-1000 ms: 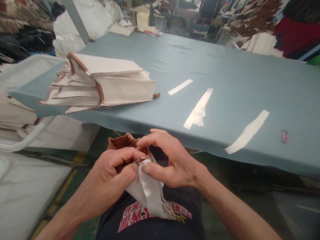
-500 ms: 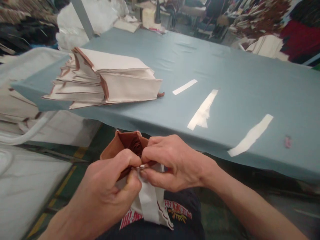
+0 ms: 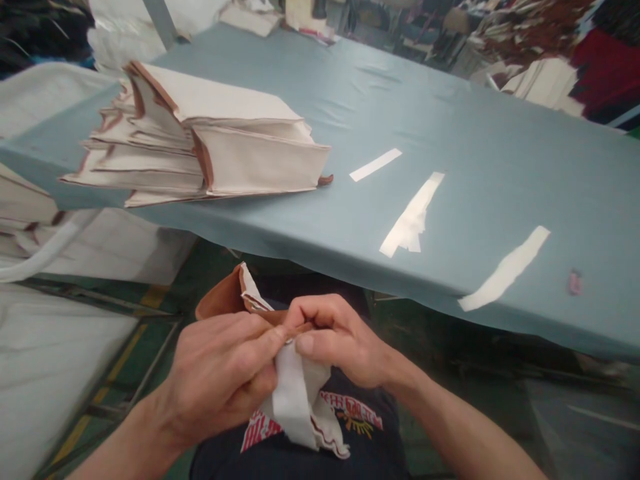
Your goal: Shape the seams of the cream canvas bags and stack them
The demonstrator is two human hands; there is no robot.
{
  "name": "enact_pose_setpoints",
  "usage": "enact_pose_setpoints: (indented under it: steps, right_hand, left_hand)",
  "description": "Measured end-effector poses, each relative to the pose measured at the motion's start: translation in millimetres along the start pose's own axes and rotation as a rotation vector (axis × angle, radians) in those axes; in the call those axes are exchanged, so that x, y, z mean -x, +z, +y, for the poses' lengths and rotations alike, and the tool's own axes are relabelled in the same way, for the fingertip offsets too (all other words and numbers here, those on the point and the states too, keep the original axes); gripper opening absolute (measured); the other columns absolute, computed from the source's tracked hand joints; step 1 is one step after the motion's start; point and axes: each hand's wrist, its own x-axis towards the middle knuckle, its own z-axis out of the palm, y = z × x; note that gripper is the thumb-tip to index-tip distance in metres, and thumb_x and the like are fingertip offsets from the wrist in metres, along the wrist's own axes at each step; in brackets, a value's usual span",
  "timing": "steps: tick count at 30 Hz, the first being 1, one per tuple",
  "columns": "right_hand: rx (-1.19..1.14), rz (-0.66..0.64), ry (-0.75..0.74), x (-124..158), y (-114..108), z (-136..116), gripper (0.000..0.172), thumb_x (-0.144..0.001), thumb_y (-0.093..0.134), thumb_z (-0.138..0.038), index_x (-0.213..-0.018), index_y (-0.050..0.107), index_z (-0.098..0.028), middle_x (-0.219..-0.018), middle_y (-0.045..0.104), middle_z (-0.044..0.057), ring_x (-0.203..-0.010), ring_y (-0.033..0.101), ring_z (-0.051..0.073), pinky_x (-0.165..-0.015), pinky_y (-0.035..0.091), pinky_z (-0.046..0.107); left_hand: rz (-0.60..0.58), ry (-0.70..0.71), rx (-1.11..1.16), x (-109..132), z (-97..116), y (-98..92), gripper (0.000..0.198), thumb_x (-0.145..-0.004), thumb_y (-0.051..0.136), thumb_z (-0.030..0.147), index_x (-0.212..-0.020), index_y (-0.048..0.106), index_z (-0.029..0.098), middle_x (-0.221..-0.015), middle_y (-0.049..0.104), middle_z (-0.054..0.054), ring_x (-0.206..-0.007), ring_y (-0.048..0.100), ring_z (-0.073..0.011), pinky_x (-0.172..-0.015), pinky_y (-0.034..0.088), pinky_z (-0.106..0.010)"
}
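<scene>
A partly turned fabric bag piece [image 3: 224, 293], brown on one face and off-white with a dark red seam on the other, is over my lap below the table edge. My left hand [image 3: 223, 373] is closed with thumb and fingertips pinching its brown upper edge. Close beside it, my right hand [image 3: 340, 340] pinches the same edge. A tiny shiny spot shows between the fingertips; I cannot make out what it is. From that spot a white strip [image 3: 293, 397] hangs down over the off-white cloth. My fingers hide part of the edge.
A blue-grey covered table [image 3: 480, 153] stands in front of me. On it lie a stack of off-white bags with brown trim [image 3: 265, 163], several white strips [image 3: 413, 220] and a small pink object [image 3: 575, 282]. White-lined carts [image 3: 55, 360] stand at the left.
The bag piece has been turned, its brown opening folding over so off-white lining now shows at the top. Both hands still pinch the edge. The view has tipped slightly downward.
</scene>
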Motion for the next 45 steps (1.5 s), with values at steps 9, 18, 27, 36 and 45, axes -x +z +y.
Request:
enact_pose_setpoints:
  steps: [9, 18, 27, 36, 45]
  right_hand:
    - [0.174, 0.069, 0.026, 2, 1, -5, 0.009, -0.075, 0.060, -0.028, -0.072, 0.056, -0.021, -0.062, 0.045, -0.008, -0.055, 0.034, 0.009, -0.051, 0.030, 0.021]
    - [0.795, 0.186, -0.512, 22, -2, -10, 0.010, -0.074, 0.054, -0.012, -0.071, 0.056, -0.021, -0.064, 0.053, -0.006, -0.058, 0.044, 0.010, -0.061, 0.035, 0.025]
    - [0.854, 0.166, -0.550, 30, -2, -4, 0.012, -0.079, 0.056, -0.011, -0.075, 0.059, -0.022, -0.066, 0.060, -0.004, -0.060, 0.050, 0.012, -0.061, 0.038, 0.027]
    - [1.051, -0.024, -0.452, 42, -11, -21, 0.016, -0.103, 0.057, -0.023, -0.089, 0.064, -0.022, -0.078, 0.071, 0.001, -0.074, 0.063, 0.018, -0.070, 0.044, 0.031]
    - [1.222, -0.113, -0.434, 56, -12, -38, 0.022, -0.110, 0.052, -0.016, -0.097, 0.069, -0.018, -0.090, 0.076, 0.006, -0.083, 0.066, 0.020, -0.069, 0.045, 0.033]
  left_hand:
    - [0.050, -0.105, 0.035, 10, 3, 4.5, 0.033, -0.093, 0.056, 0.005, -0.122, 0.064, 0.019, -0.081, 0.078, 0.000, -0.061, 0.073, -0.0145, -0.062, 0.059, -0.024]
    - [-0.338, -0.305, 0.262, -8, 8, -18.0, 0.037, -0.119, 0.041, 0.027, -0.086, 0.059, 0.023, -0.071, 0.061, 0.007, -0.057, 0.059, -0.0101, -0.056, 0.044, -0.022]
    - [-0.336, -0.147, 0.185, -2, 8, -19.2, 0.032, -0.120, 0.041, 0.025, -0.094, 0.060, 0.022, -0.075, 0.061, 0.005, -0.060, 0.058, -0.0119, -0.057, 0.040, -0.027]
    - [-0.524, -0.285, 0.414, -29, 7, -18.2, 0.041, -0.112, 0.052, 0.026, -0.072, 0.045, 0.022, -0.061, 0.046, 0.009, -0.052, 0.044, -0.0085, -0.051, 0.032, -0.023]
    - [-0.445, -0.236, 0.289, -21, 21, -20.8, 0.033, -0.110, 0.053, 0.021, -0.078, 0.047, 0.023, -0.067, 0.055, 0.009, -0.054, 0.047, -0.0088, -0.053, 0.031, -0.025]
